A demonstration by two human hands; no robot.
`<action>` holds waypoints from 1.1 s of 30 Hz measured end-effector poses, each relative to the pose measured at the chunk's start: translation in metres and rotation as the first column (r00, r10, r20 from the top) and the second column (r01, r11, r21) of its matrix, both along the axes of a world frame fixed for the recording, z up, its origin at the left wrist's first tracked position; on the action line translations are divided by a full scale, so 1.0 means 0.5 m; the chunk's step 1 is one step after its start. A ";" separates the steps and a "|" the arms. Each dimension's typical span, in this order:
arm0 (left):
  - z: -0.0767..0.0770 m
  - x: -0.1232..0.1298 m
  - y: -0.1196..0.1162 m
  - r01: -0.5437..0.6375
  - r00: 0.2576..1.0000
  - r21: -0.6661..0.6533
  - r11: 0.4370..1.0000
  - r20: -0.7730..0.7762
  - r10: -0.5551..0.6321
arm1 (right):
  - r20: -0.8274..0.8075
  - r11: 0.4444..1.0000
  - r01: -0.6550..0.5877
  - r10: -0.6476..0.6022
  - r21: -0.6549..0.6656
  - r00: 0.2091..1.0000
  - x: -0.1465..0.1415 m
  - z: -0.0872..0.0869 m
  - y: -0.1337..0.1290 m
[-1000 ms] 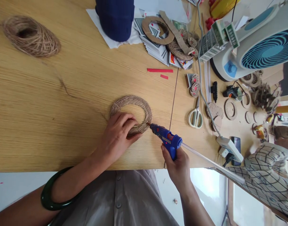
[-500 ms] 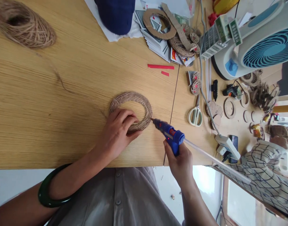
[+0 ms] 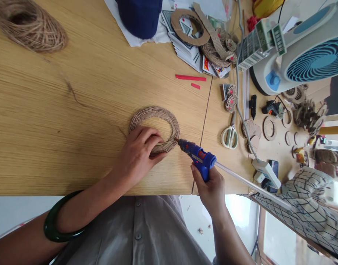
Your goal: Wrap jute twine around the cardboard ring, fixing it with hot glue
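A cardboard ring wrapped with brown twine (image 3: 171, 117) lies on the wooden table (image 3: 102, 84). My left hand (image 3: 139, 154) is closed on the ring's lower left side, fingers over the rim and thumb at its outer edge. In my right hand (image 3: 211, 187) is a blue hot glue gun (image 3: 198, 156), its nozzle at the ring's right side and a long glue stick trailing behind it. Loose twine (image 3: 72, 92) stretches over the table toward a twine ball (image 3: 33, 27) at the upper left.
Two red strips (image 3: 191, 77), scissors (image 3: 229, 137) and corrugated flowers (image 3: 231, 99) lie to the right. Farther off are a fan (image 3: 298, 55), a power strip (image 3: 266, 173) and its cable. A dark blue cap (image 3: 139, 16) is at the top; a person's checked sleeve (image 3: 306, 187) is at right.
The glue gun's nozzle has shifted slightly left onto the ring's edge. My left hand keeps its hold. The whole view has shifted a little.
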State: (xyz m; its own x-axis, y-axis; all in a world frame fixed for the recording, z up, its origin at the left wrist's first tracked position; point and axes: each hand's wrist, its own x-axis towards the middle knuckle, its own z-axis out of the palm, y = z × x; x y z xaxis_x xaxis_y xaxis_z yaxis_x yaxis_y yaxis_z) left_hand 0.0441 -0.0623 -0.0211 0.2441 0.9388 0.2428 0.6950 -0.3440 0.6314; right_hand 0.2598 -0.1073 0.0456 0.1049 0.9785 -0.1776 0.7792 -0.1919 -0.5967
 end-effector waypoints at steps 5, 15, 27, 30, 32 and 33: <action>0.001 0.001 -0.001 -0.004 1.000 0.021 1.000 0.011 0.004 | 0.021 1.000 -0.018 0.018 -0.017 1.000 0.001 0.010 -0.008; -0.003 -0.001 -0.001 -0.006 0.999 -0.002 1.000 0.049 0.006 | -0.016 0.999 0.038 -0.038 -0.008 0.999 -0.001 0.000 0.002; 0.002 0.002 -0.003 -0.013 0.999 0.021 1.000 0.030 0.012 | -0.055 1.000 0.018 -0.019 -0.021 0.998 -0.002 -0.009 0.005; 0.003 0.003 -0.004 -0.024 1.000 0.035 0.999 0.009 0.023 | -0.048 1.000 0.020 -0.021 -0.016 0.999 -0.001 -0.009 0.003; 0.003 0.003 -0.005 -0.026 1.000 0.039 0.999 0.005 0.026 | -0.049 1.000 0.019 -0.020 -0.014 0.999 -0.001 -0.009 0.003; 0.002 0.003 -0.005 -0.023 1.000 0.037 0.999 0.007 0.022 | -0.055 1.000 0.017 -0.018 -0.013 0.998 -0.001 -0.009 0.003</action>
